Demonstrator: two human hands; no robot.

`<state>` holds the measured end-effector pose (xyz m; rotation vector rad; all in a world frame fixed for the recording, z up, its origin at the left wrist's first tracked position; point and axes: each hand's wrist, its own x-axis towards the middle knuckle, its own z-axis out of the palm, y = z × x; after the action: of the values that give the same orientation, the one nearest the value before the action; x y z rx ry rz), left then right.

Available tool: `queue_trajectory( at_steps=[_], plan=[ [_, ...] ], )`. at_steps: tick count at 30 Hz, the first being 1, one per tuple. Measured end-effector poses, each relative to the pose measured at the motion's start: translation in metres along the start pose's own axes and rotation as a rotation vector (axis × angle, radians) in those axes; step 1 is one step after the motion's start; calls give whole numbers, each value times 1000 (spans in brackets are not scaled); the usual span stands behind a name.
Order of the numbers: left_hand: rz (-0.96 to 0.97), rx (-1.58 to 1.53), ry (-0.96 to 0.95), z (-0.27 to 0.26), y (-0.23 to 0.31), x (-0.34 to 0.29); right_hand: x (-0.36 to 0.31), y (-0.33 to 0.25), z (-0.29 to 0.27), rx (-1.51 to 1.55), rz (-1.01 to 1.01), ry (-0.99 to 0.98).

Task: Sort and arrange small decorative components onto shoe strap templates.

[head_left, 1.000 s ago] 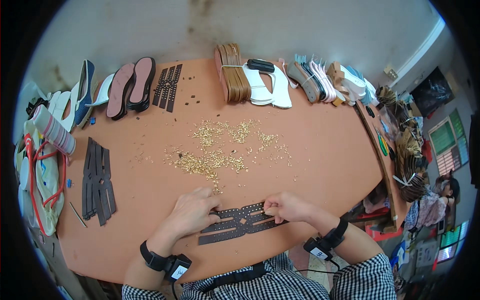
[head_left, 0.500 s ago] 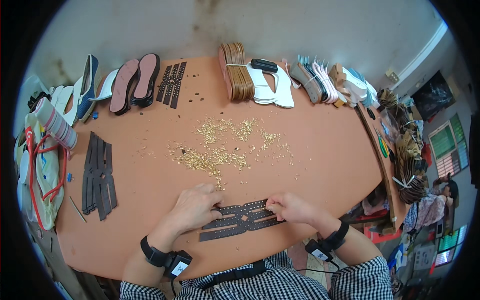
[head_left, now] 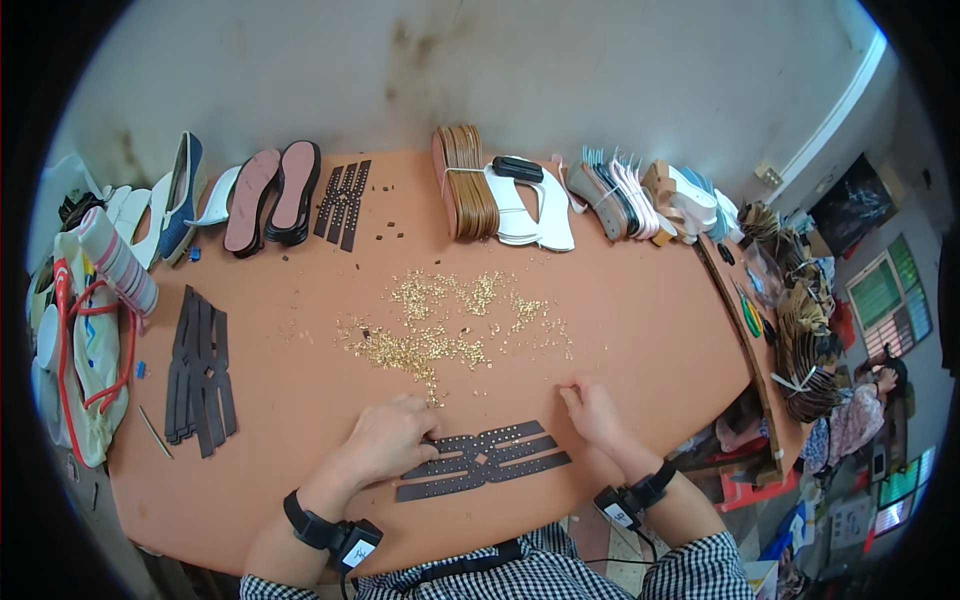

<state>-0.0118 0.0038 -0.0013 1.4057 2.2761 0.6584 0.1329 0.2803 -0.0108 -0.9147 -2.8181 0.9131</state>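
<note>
A dark brown slit shoe upper [head_left: 482,459], dotted with gold studs and with a diamond hole at its middle, lies flat near the table's front edge. My left hand [head_left: 388,436] rests at its upper left end, closed with thumb and fingertips on a strap; its other fingers curl out of sight. Off the upper's right end, my right hand [head_left: 594,410] hovers just over the table, thumb and forefinger pinched together. Whether a stud is between them is too small to tell. Loose gold studs [head_left: 420,350] are scattered beyond both hands.
More dark uppers [head_left: 200,375] are piled at left beside a thin metal rod [head_left: 155,432]. Along the wall stand pink-topped soles [head_left: 294,190], another studded upper [head_left: 343,205], a tied brown bundle [head_left: 463,190] and white cut pieces [head_left: 515,215]. A person [head_left: 858,415] sits far right.
My right hand has let go of the upper's right end and moved right and slightly away from me. The left hand stays on the upper. The whole view has shifted a little.
</note>
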Motion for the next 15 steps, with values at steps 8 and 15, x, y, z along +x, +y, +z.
queue_trajectory(
  at_steps=[8,15],
  plan=[
    [14,-11,19,0,-1,-1,24,-10,6,-250,-275,13],
    [5,-28,20,1,-1,0,35,-11,8,-432,-284,-50]
  ],
)
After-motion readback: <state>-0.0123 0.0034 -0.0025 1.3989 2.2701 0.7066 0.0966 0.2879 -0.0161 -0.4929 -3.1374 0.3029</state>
